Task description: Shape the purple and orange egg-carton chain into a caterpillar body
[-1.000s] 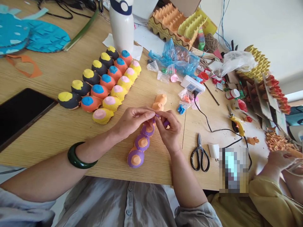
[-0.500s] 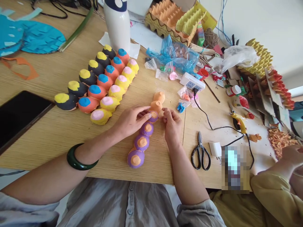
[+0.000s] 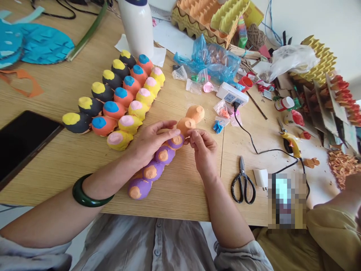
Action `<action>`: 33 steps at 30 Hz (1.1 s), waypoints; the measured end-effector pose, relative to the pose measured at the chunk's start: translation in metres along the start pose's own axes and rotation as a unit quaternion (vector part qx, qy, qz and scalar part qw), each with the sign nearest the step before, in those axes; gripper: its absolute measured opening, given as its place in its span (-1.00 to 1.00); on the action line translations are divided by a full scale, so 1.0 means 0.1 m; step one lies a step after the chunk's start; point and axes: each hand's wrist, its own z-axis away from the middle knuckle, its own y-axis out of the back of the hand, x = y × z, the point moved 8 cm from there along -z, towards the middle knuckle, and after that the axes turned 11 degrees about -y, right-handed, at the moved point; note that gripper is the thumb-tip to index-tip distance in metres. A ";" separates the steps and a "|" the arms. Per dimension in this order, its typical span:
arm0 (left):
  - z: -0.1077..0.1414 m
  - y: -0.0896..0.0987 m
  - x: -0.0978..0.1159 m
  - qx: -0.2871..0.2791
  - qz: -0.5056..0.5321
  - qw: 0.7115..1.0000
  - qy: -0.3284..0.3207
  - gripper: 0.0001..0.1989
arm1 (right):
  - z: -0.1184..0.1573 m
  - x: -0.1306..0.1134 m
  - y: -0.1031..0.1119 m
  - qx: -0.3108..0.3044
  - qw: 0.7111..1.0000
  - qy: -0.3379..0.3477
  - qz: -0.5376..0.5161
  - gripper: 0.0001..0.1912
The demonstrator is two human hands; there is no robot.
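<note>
Grip of the right hand [image 3: 201, 150] is narrow: its fingertips [image 3: 194, 136] pinch at the seam where a purple cup meets a plain orange one, but I cannot tell if they hold some small piece. The left hand [image 3: 150, 142] is open and wide, and its fingers rest over a long chain of purple egg-carton cups with orange spots [image 3: 152, 171]. This chain lies slanted on the light wooden tabletop [image 3: 180, 199], and two orange cups [image 3: 195, 114] sit at its far end, just beyond the hands. Beside the left hand lie rows of painted egg-carton cups [image 3: 113, 109] in yellow, black, blue and orange. Black-handled scissors [image 3: 243, 180] lie to the right.
</note>
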 end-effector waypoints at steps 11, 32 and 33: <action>-0.07 -0.04 0.05 -0.031 0.111 0.993 -0.024 -0.77 | 0.12 -0.13 -0.08 -0.007 0.993 0.040 0.113 -0.89; -0.01 -0.02 0.24 0.070 0.144 0.982 -0.096 -0.78 | 0.44 -0.17 -0.38 -0.027 0.938 0.205 0.278 -0.50; 0.00 -0.02 0.24 0.088 0.178 0.977 -0.076 -0.78 | 0.46 -0.17 -0.38 -0.024 0.935 0.215 0.282 -0.49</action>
